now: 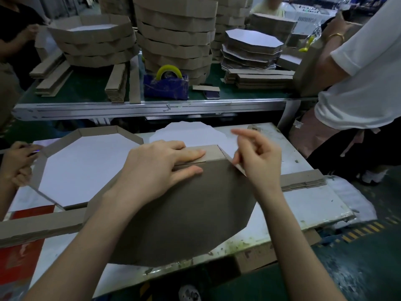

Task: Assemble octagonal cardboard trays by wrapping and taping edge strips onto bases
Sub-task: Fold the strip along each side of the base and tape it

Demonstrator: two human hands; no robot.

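We get a dim, cool-toned shot, light seemingly from overhead, shadows soft under the brown tray [184, 224] and the forearms, no hard glare on the white table [303, 205]. Motion blur smears the fingers of the right hand [258, 161] while the left hand [160, 166] reads sharp to us. We note wide-angle bending: the conveyor rail [152, 108] bows, corners stretch, and the far background goes soft, brightest at top right.
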